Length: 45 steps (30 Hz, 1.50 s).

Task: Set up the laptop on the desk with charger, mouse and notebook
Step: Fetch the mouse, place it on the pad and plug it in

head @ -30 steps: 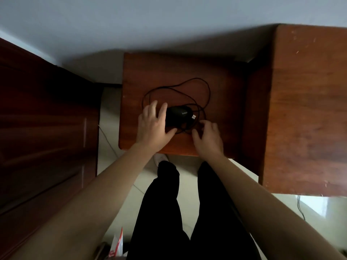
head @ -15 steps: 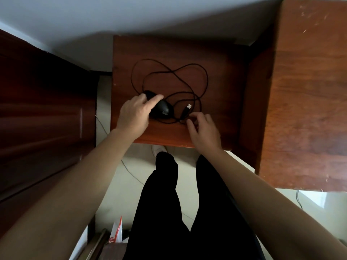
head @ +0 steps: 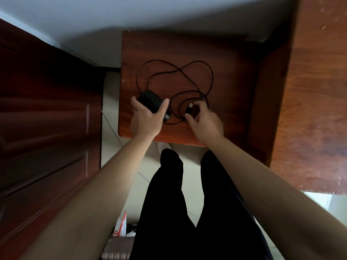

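Here, on the reddish wooden desk (head: 234,72), left grip (head: 145,119) holds mouse (head: 150,101); right grip (head: 205,122) pinches plug (head: 190,108).

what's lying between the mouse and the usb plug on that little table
In the head view, between the mouse and the USB plug, loops of the black cable cross the table; otherwise that stretch is bare wood.

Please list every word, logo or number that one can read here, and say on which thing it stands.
No text here can be read.
White bag, low in the view: red print, too blurred to read.
Mouse, gripped by the left hand: no marking shows.
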Available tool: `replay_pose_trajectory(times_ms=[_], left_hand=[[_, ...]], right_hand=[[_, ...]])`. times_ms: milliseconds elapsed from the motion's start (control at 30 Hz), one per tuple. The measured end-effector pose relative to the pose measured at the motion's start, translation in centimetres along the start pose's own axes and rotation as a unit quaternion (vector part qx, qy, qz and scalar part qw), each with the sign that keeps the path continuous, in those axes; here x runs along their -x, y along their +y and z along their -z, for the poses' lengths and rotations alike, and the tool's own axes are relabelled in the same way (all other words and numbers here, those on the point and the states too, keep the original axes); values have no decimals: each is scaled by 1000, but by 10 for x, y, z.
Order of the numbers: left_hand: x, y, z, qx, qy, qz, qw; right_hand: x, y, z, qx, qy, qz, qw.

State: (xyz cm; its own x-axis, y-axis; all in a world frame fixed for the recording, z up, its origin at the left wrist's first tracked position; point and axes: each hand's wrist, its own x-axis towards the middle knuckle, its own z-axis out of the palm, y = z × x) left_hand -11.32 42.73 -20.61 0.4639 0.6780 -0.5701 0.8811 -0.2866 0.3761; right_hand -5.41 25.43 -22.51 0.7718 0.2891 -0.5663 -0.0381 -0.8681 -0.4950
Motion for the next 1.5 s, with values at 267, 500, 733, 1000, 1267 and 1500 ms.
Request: replay_pose_trajectory(times_ms=[267, 500, 733, 1000, 1267, 1500], left_hand=[[-8, -2, -15, 54, 24, 13, 998], [0, -25, 0, 181, 71, 24, 981], [9, -23, 32, 178, 137, -31, 974], [38, 23, 100, 202, 178, -138, 953], [83, 110, 205, 202, 217, -290, 910], [132, 176, 230, 218, 184, -398, 872]], right_hand=[[-8, 8, 5, -89, -37, -66, 993], [-10, 3, 12, -384, -2, -143, 912], [-18, 10, 52, -471, 108, -207, 851], [34, -25, 107, -467, 137, -162, 858], [100, -76, 187, -573, 167, -86, 798], [168, -85, 249, -656, 194, -43, 728]])
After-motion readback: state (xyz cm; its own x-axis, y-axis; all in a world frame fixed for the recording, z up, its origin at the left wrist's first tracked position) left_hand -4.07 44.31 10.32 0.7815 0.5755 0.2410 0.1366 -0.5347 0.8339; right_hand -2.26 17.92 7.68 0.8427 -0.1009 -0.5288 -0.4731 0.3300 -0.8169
